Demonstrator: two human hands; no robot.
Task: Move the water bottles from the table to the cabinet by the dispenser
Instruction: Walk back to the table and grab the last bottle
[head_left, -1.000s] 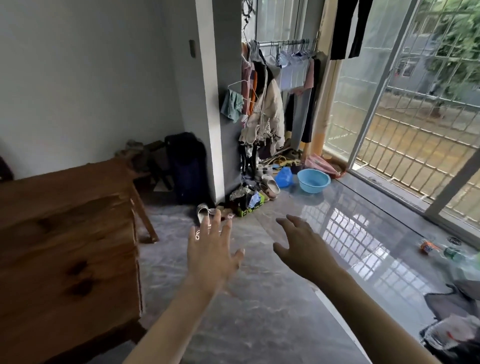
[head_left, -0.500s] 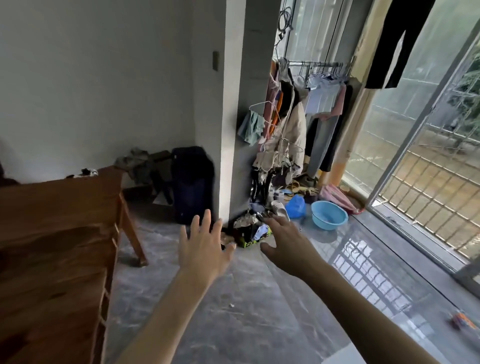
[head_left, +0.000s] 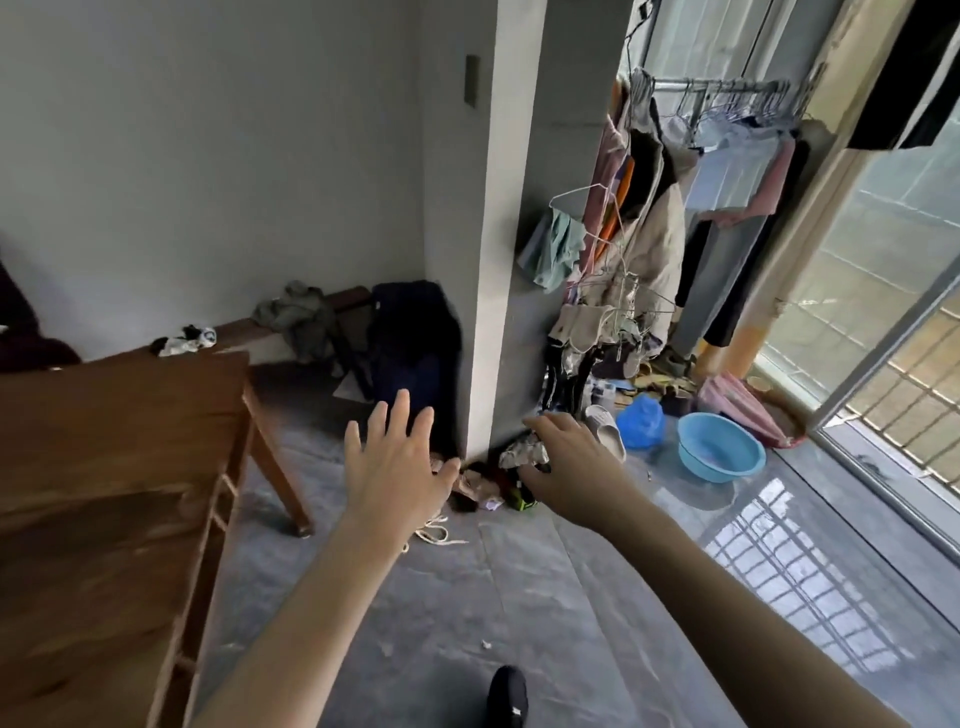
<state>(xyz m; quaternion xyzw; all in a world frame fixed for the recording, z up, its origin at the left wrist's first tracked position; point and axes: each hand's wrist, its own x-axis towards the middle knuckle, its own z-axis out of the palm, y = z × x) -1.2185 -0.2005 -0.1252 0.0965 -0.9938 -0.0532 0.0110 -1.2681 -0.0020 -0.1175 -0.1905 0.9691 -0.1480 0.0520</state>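
Observation:
Both my arms stretch forward over the grey floor. My left hand (head_left: 396, 467) is held up with fingers spread and holds nothing. My right hand (head_left: 569, 465) hangs palm down with loosely bent fingers, also holding nothing. A brown wooden table (head_left: 119, 467) fills the left side; the part of its top that I see carries no bottle. No water bottle, cabinet or dispenser shows in this view.
A grey pillar (head_left: 493, 234) stands ahead, with clutter (head_left: 498, 478) at its foot. Right of it are a rack of hanging clothes (head_left: 654, 218), a blue basin (head_left: 719, 454) and a barred glass door (head_left: 893, 312). A dark bag (head_left: 415, 353) and bench (head_left: 291, 325) stand by the wall. My shoe (head_left: 509, 699) shows below.
The view has swung left and tilted: the bottle lying on the floor at the right has left the frame, the pillar and table have come closer. Both hands stay raised and hold nothing.

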